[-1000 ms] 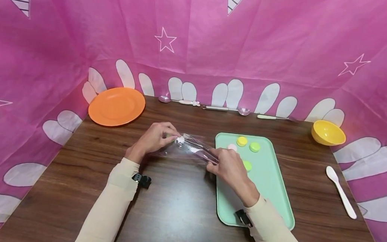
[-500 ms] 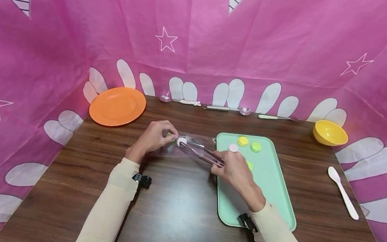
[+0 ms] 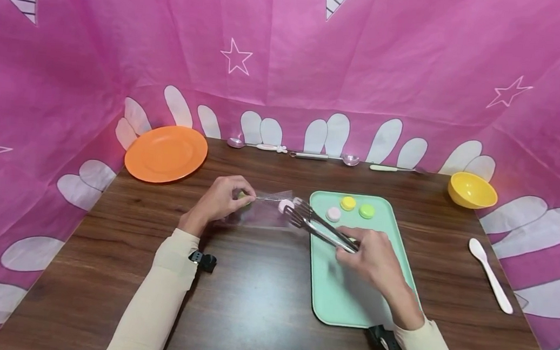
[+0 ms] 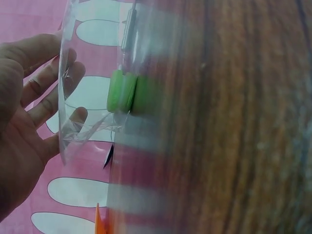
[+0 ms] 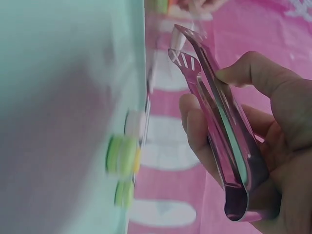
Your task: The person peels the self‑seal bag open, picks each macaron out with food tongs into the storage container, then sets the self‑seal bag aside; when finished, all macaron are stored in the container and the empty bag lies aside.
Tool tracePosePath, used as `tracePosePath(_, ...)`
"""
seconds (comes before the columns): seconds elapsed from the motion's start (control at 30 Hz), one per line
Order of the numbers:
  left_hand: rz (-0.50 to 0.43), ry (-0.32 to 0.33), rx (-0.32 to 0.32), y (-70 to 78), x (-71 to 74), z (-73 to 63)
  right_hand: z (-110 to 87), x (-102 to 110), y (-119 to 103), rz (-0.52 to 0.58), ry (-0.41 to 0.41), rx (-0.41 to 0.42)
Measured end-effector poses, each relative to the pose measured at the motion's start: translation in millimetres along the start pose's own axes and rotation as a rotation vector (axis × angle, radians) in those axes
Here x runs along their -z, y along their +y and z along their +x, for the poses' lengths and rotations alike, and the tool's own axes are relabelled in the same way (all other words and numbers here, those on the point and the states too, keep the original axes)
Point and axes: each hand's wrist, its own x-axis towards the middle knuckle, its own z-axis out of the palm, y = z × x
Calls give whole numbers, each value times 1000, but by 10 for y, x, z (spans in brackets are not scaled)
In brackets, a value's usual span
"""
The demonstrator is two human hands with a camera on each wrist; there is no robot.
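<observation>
My left hand [image 3: 224,198] pinches the edge of a clear plastic bag [image 3: 262,215] lying over the table. A green macaron [image 4: 122,92] is inside the bag by my left fingers. Near the bag's right end sits a pale pink macaron [image 3: 285,206]. My right hand [image 3: 376,257] grips metal tongs [image 3: 322,227], their slotted tips spread apart and overlapping the pale macaron's right side in the head view. Below the tongs, the green tray [image 3: 340,293] carries another pale pink macaron [image 3: 333,214], a yellow macaron [image 3: 348,203] and green macarons [image 3: 367,211], one partly hidden by my right hand.
An orange plate [image 3: 166,154] lies at the back left. Along the back edge are a pink spoon [image 3: 235,143], a metal ladle [image 3: 350,160] and a pale-handled utensil [image 3: 384,168]. A yellow bowl [image 3: 472,190] and a white spoon [image 3: 490,274] are on the right.
My right hand has drawn the tongs rightward out of the bag, over the tray, and their tips have parted. The pale macaron has shifted right within the bag. My left hand stays put.
</observation>
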Motion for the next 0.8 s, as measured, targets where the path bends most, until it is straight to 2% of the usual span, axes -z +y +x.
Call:
tracePosePath(0.1, -3, -3, 5, -12, -8, -2, -103, 133, 131, -17, 24, -25)
tracePosePath(0.33, -13, -9, 7, -14, -16, -1, -386, 443, 545, -94, 73, -166)
tracePosePath(0.47, -12, -12, 9, -10, -8, -12, -492, 552, 743, -149, 122, -191)
tracePosePath(0.63, 5, -15, 24, -18, 3, -32, -514, 563, 834, -151, 109, -185)
tracePosePath(0.8, 3, -17, 10, -19, -13, -10, -527, 542, 800, -138, 103, -199)
